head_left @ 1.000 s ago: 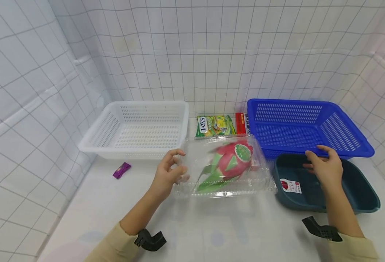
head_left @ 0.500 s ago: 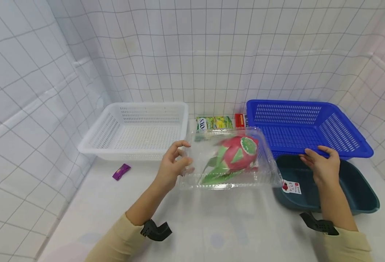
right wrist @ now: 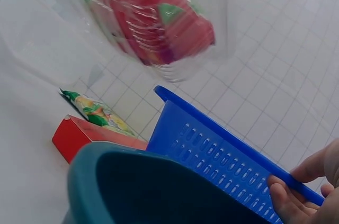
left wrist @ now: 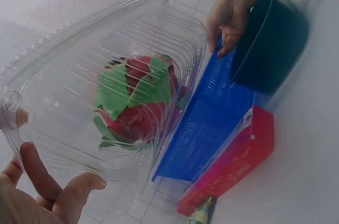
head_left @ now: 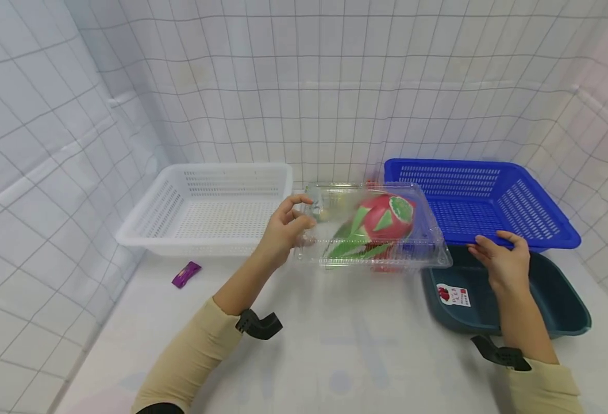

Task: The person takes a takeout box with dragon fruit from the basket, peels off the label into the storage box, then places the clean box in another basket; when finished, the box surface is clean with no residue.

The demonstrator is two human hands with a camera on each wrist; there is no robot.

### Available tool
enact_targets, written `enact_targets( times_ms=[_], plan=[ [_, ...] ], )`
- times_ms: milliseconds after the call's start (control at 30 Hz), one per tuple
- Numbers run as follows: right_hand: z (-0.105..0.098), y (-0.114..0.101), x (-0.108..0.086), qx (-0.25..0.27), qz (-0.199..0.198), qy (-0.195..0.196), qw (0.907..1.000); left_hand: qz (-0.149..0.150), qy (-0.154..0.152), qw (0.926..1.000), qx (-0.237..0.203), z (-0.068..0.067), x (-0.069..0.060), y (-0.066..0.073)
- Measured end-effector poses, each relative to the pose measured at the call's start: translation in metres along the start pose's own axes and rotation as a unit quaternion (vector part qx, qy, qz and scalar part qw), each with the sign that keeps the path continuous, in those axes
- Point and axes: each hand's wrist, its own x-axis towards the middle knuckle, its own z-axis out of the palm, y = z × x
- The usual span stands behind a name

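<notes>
My left hand (head_left: 283,229) holds a clear plastic clamshell box (head_left: 320,253) by its left edge, thumb and fingers on either side, and keeps it raised above the table. Inside lies a red and green dragon fruit (head_left: 387,221), towards the box's right side; the left wrist view also shows the fruit (left wrist: 135,94) through the ribbed plastic. My right hand (head_left: 508,264) pinches the near rim of the blue basket (head_left: 459,198), with the thumb and fingers around that rim in the right wrist view. The dark green basin (head_left: 557,299) stands beneath this hand.
A white basket (head_left: 211,213) stands at the left, with a small purple-wrapped sweet (head_left: 186,274) before it. Behind the clear box are a red box (left wrist: 238,155) and a green sweets bag (right wrist: 98,112). A label (head_left: 454,295) lies in the basin.
My left hand has raised the box and moved it away from me and slightly right, so it now covers the sweets bag in the head view. My right hand stays at the basket's rim.
</notes>
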Motion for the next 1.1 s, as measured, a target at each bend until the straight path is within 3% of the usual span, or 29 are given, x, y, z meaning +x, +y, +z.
enact_targets(
  times_ms=[300, 500, 667, 800, 1100],
  plan=[
    [0.000, 0.002, -0.001, 0.004, 0.000, -0.010, 0.9999, 0.024, 0.018, 0.9994, -0.015, 0.015, 0.033, -0.001],
    [0.000, -0.001, -0.002, 0.010, -0.006, -0.022, 0.9997, 0.033, 0.022, 0.9989, -0.024, 0.034, 0.052, -0.002],
    [-0.001, -0.002, -0.002, 0.023, -0.003, -0.024, 0.9994, 0.049, 0.014, 0.9984, -0.024, 0.049, 0.068, -0.002],
    [-0.001, -0.001, -0.002, 0.024, 0.000, -0.024, 0.9994, 0.040, -0.003, 0.9986, -0.036, 0.058, 0.079, -0.001],
    [0.000, -0.002, -0.001, 0.019, -0.002, -0.021, 0.9996, 0.046, -0.025, 0.9984, 0.021, 0.077, 0.108, 0.004]
  ],
)
